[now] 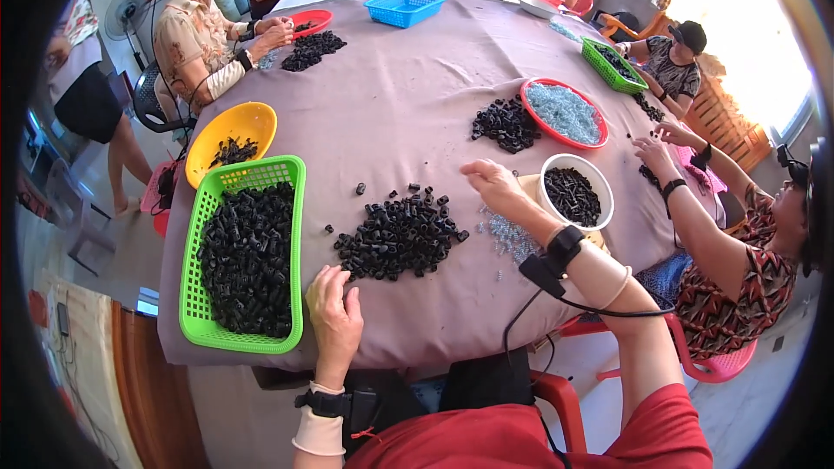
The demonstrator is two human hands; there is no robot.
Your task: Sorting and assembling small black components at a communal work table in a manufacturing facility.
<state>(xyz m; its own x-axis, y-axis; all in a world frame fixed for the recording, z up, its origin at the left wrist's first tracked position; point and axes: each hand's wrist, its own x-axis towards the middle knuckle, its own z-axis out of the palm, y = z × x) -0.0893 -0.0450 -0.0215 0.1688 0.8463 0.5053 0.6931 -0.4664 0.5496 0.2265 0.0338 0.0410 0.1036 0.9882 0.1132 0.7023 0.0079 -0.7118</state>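
Note:
A heap of small black plastic caps (pixel 404 236) lies on the cloth in front of me. My left hand (pixel 334 317) rests at its near left edge, fingers stretched toward the caps and thumb apart; I see nothing held. To the right of the heap, my right hand (pixel 499 191) is over the cloth with its fingers bent together; whether a small piece is between them is hidden. Below that hand lie loose clear springs or coil-like pieces (pixel 512 239). A white bowl (pixel 608 193) of small dark parts stands just right of my right wrist.
A green basket (pixel 297 234) of black caps and a yellow bowl (pixel 261 126) stand left. Beyond my right hand are a black pile (pixel 506 125) and a red bowl (pixel 527 89) of clear pieces. A blue basket (pixel 406 9) sits farther back. Co-workers sit around the table.

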